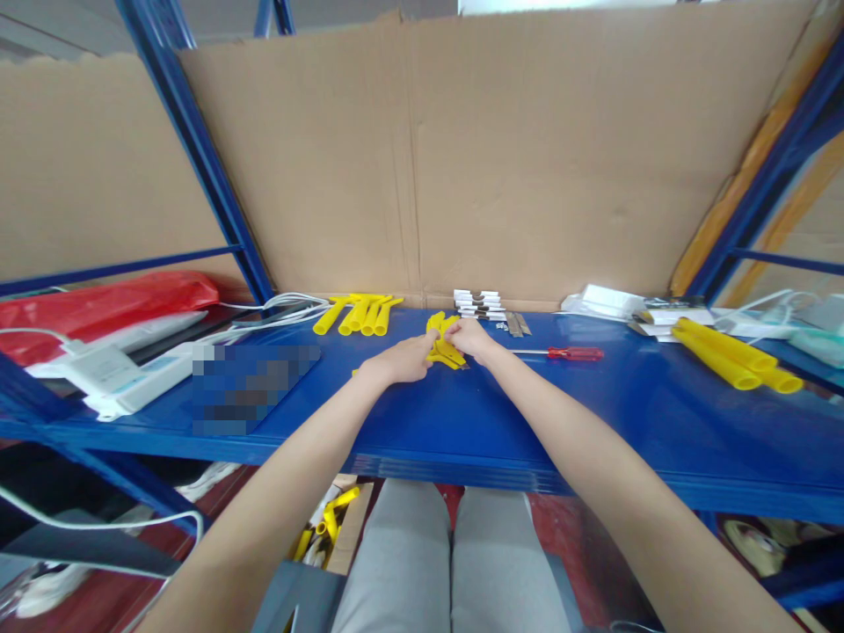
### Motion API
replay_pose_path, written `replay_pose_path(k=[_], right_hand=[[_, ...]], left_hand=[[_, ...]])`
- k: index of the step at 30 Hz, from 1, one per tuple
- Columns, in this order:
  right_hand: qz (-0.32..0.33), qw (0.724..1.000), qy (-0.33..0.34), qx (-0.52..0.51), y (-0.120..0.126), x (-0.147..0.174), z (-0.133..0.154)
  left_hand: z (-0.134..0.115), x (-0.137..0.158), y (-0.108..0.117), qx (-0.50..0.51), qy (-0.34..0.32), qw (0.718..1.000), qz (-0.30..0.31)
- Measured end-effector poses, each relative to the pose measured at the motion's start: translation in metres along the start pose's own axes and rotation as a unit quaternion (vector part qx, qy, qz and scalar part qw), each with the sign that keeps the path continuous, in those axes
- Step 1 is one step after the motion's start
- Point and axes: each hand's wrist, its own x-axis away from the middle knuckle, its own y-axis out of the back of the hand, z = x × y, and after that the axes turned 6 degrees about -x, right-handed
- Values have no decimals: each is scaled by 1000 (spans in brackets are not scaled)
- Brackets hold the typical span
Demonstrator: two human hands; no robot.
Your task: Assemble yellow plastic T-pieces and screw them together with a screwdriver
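Observation:
My left hand [410, 357] is closed against yellow plastic pieces [451, 353] in the middle of the blue shelf. Opposite it, my right hand [469, 339] pinches at the same yellow pieces, its fingertips partly hidden. A small dark edge shows at the near end of these pieces, too small to make out. Right of my right hand lies a screwdriver [573, 353] with a red handle. Just behind are white-wrapped bundles [476, 303] with dark bands, and flat grey metal strips [518, 323].
Several yellow tubular handles [364, 316] lie at the back left, more yellow tubes [731, 353] at the right. A white power strip [149, 378], cables and a red bag [132, 303] take up the left. Cardboard [527, 158] walls the back. Below stands a box [349, 532] with yellow parts.

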Motion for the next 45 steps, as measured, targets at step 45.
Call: replay_pose_path(k=[45], right_hand=[[-59, 987, -79, -125, 20, 7, 10]], left_hand=[[-1, -2, -9, -46, -52, 996, -64]])
